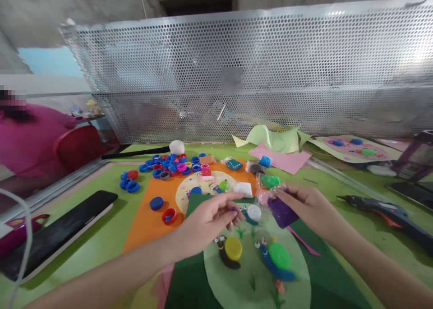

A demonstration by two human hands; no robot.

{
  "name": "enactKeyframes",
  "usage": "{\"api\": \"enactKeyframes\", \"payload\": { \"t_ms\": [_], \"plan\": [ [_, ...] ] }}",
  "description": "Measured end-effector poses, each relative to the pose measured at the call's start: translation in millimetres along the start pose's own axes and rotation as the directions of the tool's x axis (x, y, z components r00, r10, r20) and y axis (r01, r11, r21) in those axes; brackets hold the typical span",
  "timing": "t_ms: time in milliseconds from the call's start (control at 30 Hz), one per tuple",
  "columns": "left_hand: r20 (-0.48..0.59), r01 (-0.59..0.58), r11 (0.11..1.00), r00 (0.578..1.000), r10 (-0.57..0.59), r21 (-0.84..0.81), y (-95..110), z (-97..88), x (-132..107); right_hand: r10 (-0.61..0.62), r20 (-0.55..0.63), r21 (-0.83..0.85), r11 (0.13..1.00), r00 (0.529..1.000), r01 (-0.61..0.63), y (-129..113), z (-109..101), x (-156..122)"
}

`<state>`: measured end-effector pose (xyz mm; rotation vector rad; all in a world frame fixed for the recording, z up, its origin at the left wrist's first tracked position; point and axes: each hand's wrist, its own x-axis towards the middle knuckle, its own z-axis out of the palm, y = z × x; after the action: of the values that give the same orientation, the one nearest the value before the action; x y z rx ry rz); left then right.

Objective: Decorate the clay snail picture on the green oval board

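Note:
My right hand [301, 203] grips a packet of purple modelling clay [282, 212] by its clear wrapper, over the right part of a pale green oval [250, 273]. My left hand [216, 214] is closed in a pinch on a small purple clay piece [234, 209], above the oval's upper left. On the oval, a dark snail has a yellow bottle cap [233, 248] for a shell. Beside it lies a blue snail with a green cap [279, 255]. A smaller snail with a white cap [253, 213] sits between my hands. Dark green paper [187, 273] is underneath.
Many loose bottle caps [172, 164] lie at the back left. Several clay packets, including a green one [269, 181], lie beyond my hands. A glue gun [389, 212] is at right and a black phone-like slab [64, 230] at left. A perforated metal panel [270, 74] stands behind.

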<state>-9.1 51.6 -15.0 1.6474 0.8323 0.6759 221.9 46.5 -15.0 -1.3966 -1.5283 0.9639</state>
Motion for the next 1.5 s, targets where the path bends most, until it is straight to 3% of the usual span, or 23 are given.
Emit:
{"api": "enactKeyframes", "payload": {
  "t_ms": [200,367,567,767,1000,1233,1500],
  "plan": [
    [-0.014,-0.016,0.999,1.000,0.016,-0.036,-12.4,-2.4,6.6,0.069,0.093,0.133,0.988,0.993,-0.081,22.5,-0.2,12.0],
    [-0.048,-0.029,0.999,0.998,0.027,-0.036,-16.0,-4.9,7.7,0.055,0.000,0.131,0.990,0.998,-0.055,30.8,-10.6,22.3],
    [-0.074,-0.014,0.999,0.997,0.010,-0.044,-14.1,-5.7,10.3,0.023,-0.079,0.039,0.999,0.997,-0.020,40.5,-21.1,32.3],
    [-0.097,-0.028,1.000,0.995,0.027,-0.011,-11.9,-10.5,10.8,-0.005,-0.188,-0.209,0.977,0.982,-0.035,51.0,-31.4,39.5],
    [-0.127,-0.079,0.992,0.988,0.092,0.103,-23.5,-20.3,14.7,-0.065,-0.115,-0.384,0.923,0.991,0.017,46.3,-32.4,35.3],
    [-0.166,-0.082,0.967,0.978,0.124,0.241,-29.0,-20.6,16.9,-0.089,-0.031,-0.363,0.929,0.996,0.072,39.4,-31.1,32.8],
    [-0.119,-0.129,0.887,0.972,0.201,0.444,-30.7,-24.7,16.2,-0.118,-0.086,-0.402,0.913,0.989,0.074,39.6,-34.1,33.0]
  ]
}}
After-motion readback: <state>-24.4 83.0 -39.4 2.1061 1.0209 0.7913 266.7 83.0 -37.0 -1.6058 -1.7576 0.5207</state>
